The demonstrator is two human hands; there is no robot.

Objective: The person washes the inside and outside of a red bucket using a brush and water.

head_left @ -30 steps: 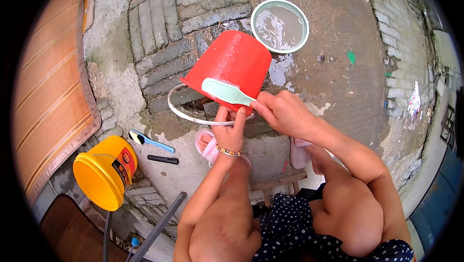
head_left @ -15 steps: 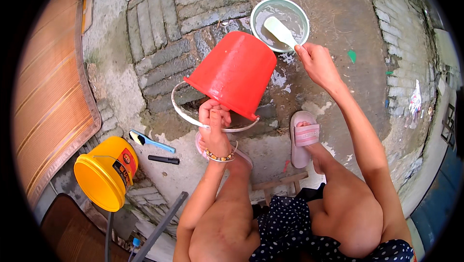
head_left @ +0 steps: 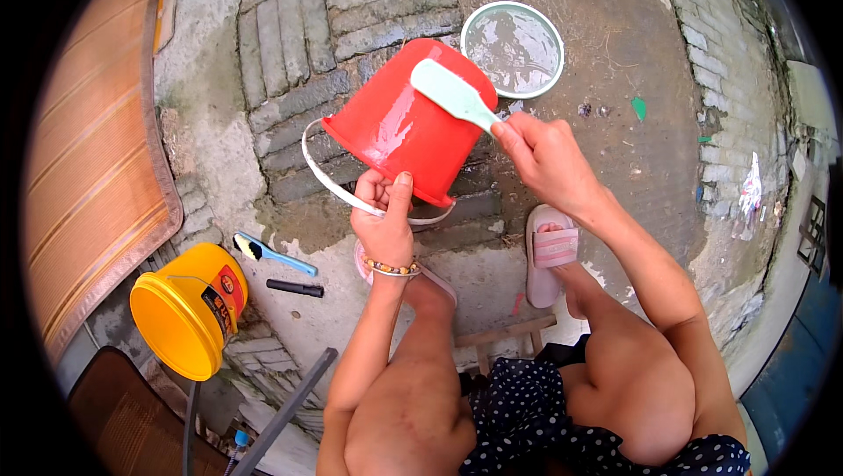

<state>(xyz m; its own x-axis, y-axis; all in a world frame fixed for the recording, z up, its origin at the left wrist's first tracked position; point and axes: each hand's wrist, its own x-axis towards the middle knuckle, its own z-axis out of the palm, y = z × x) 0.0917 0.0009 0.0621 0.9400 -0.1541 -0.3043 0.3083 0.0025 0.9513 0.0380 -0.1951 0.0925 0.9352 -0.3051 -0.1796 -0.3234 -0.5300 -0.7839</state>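
Observation:
My left hand (head_left: 384,209) grips the rim of a red plastic bucket (head_left: 399,116), thumb on the outside. The bucket is tilted on its side, its mouth toward me, and its white handle (head_left: 327,176) hangs off the rim. In my right hand (head_left: 553,162) is the handle of a pale green scrubbing brush (head_left: 450,92). The brush lies against the wet outer wall of the bucket, back side up; its bristles are hidden. Just beyond the bucket, to the right, a pale green basin (head_left: 559,68) holds cloudy water.
A yellow bucket (head_left: 172,325) lies at the left, near a blue-handled brush (head_left: 279,256) and a black marker-like stick (head_left: 295,288). An orange-brown mat (head_left: 101,186) covers the far left. Paving bricks (head_left: 294,32) and wet concrete surround the basin. A wooden stool edge (head_left: 505,330) shows by my feet.
My right hand has brought the brush from the basin leftward onto the bucket's wall. The bucket has shifted slightly up and left, and my left thumb now lies over its rim.

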